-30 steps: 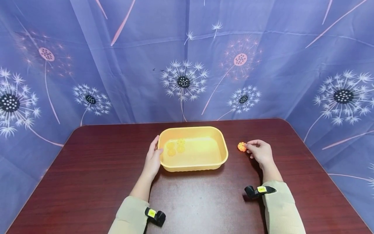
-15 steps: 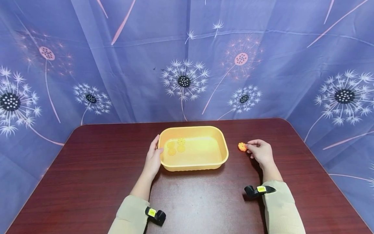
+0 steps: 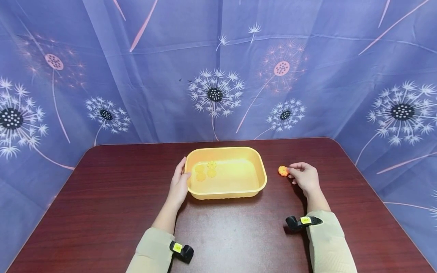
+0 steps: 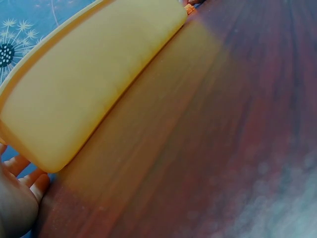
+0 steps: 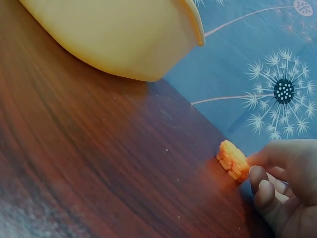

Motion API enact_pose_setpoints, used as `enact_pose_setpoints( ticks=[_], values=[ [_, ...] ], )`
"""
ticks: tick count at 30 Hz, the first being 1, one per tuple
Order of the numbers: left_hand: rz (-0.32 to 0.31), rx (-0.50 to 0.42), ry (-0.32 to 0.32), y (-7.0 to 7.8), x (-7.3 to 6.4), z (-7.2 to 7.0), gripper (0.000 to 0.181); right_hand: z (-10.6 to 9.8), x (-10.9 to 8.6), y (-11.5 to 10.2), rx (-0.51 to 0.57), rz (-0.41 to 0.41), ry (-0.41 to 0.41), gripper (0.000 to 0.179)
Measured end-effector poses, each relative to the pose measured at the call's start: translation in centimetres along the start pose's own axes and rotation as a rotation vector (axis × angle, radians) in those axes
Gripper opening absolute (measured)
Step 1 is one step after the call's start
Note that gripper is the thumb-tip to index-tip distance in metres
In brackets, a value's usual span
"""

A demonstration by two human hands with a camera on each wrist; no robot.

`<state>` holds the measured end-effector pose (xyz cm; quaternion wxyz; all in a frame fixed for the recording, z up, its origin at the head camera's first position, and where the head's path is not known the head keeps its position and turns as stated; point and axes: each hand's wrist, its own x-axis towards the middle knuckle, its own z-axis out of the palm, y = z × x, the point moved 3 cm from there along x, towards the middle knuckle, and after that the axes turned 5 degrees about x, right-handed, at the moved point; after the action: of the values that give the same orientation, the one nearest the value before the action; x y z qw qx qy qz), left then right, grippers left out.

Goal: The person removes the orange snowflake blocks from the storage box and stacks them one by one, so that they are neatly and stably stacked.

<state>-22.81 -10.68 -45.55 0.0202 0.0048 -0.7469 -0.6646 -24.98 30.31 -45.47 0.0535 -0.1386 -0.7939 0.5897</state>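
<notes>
A yellow plastic basin [image 3: 225, 196] stands on the table, in the middle of the head view. My left hand [image 3: 179, 185] grips its left end, thumb over the rim and fingers along the outside wall. On the basin floor, towards the left, lie several yellow notched round pieces [image 3: 200, 177]. To the right of the basin, my right hand [image 3: 305, 179] pinches an orange flower-shaped disc [image 3: 282, 171] between thumb and fingertips. Seen edge-on in the right wrist view, the orange disc [image 5: 232, 161] looks thick and layered, close over the tabletop.
The dark red wooden table [image 3: 102, 212] has rounded far corners. Behind it and along both sides hangs a blue curtain [image 3: 153, 94] printed with dandelions. Each sleeve carries a black wrist camera [image 3: 182, 253] near the cuff.
</notes>
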Motion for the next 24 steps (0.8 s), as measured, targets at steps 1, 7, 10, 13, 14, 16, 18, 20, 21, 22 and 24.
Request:
enact_pose_setpoints(
  ticks=[1,7,10,13,14,16,18,20,21,22,24],
  values=[
    [0.001,0.003,0.001,0.0,0.0,0.0,0.058,0.0,0.0,-0.1,0.008,0.002,0.004,0.029],
    [0.001,0.012,0.005,0.0,0.1,-0.1,0.058,0.0,0.0,-0.5,0.032,0.017,0.037,0.026],
    [0.005,0.017,0.006,0.1,0.2,-0.1,0.058,-0.2,-0.2,-0.9,0.035,0.016,0.067,0.023],
    [0.003,0.019,0.015,0.1,0.3,-0.2,0.058,-0.1,-0.3,-1.5,0.061,-0.001,0.082,0.022],
    [0.003,0.016,0.017,0.1,0.3,-0.2,0.058,0.0,-0.4,-1.7,0.07,-0.009,0.079,0.021],
    [-0.002,0.019,0.017,0.1,0.3,-0.2,0.058,0.3,-0.6,-2.1,0.083,-0.021,0.066,0.021],
    [-0.014,0.004,0.013,0.0,0.2,-0.2,0.057,0.6,-0.7,-2.4,0.102,-0.039,0.048,0.02],
    [-0.016,-0.007,0.005,-0.1,0.0,-0.1,0.057,1.1,-1.0,-2.8,0.13,-0.064,0.017,0.019],
    [-0.015,-0.01,0.002,-0.1,0.0,-0.1,0.057,1.3,-1.1,-3.1,0.143,-0.078,-0.001,0.02],
    [-0.013,-0.019,-0.001,-0.1,0.0,0.0,0.057,1.6,-1.1,-3.3,0.157,-0.092,-0.019,0.02],
    [-0.012,-0.031,-0.001,-0.1,-0.1,-0.1,0.057,2.1,-1.2,-4.0,0.185,-0.125,-0.063,0.02]
  ],
)
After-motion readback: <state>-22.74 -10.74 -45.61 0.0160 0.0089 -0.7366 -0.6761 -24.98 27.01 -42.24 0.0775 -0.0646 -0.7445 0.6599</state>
